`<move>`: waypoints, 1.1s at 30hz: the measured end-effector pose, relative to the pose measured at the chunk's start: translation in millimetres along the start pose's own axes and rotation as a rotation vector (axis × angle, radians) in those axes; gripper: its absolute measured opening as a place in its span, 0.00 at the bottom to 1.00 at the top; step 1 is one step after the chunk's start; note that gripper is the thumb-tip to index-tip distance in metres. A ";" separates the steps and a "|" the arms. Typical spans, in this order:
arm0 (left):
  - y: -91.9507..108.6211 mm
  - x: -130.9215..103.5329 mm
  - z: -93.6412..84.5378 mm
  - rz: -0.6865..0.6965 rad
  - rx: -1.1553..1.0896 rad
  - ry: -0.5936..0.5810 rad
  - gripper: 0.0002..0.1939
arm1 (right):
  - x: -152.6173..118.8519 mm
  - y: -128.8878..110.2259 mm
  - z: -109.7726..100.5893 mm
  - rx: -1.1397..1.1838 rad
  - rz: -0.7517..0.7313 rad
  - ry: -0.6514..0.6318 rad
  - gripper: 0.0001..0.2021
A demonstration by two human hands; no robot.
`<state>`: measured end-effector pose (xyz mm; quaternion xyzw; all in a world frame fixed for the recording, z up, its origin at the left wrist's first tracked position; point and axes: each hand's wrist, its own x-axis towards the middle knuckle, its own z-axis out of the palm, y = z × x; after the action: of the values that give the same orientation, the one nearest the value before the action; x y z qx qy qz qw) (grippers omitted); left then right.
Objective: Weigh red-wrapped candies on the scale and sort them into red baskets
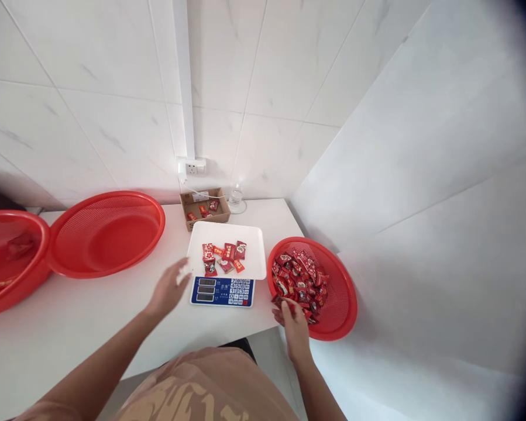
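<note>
My right hand [292, 324] pinches a small red-wrapped candy [278, 300] over the near-left rim of the round red plastic basket [339, 301]. My left hand [169, 290], fingers loosely spread, seems empty just beside the white scale tray [254, 257], with bare tabletop around it.

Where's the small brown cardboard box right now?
In the head view, the small brown cardboard box sits behind the white weighing tray, toward its left, against the tiled wall below the white socket.
</note>
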<state>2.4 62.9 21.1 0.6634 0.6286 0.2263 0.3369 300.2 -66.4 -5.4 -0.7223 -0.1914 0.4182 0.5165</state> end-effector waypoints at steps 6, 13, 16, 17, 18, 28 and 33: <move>-66.6 35.9 -68.8 -0.204 0.527 0.180 0.33 | 15.5 12.2 -30.5 0.180 0.142 0.109 0.25; -76.0 13.7 -69.4 -0.250 0.651 -0.058 0.32 | 20.4 22.0 -21.3 0.108 0.099 0.152 0.26; -60.0 8.8 -65.2 -0.255 0.621 -0.168 0.31 | 24.6 21.5 -15.7 0.114 0.053 0.148 0.25; -53.4 8.3 -61.9 -0.240 0.624 -0.173 0.30 | 25.9 21.3 -14.2 0.102 0.047 0.145 0.24; -46.0 8.5 -56.9 -0.206 0.620 -0.158 0.30 | 26.8 21.4 -13.0 0.084 0.043 0.142 0.25; 34.4 50.7 31.0 0.122 0.390 -0.212 0.28 | 23.5 22.0 -15.3 -0.050 0.016 0.112 0.28; 35.8 72.8 49.5 0.061 0.409 -0.233 0.29 | 21.7 20.6 -17.0 -0.078 -0.018 0.102 0.27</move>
<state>70.5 127.3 5.1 0.7583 0.5978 0.0263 0.2588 323.2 -69.1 -30.9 -0.7605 -0.1876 0.3685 0.5006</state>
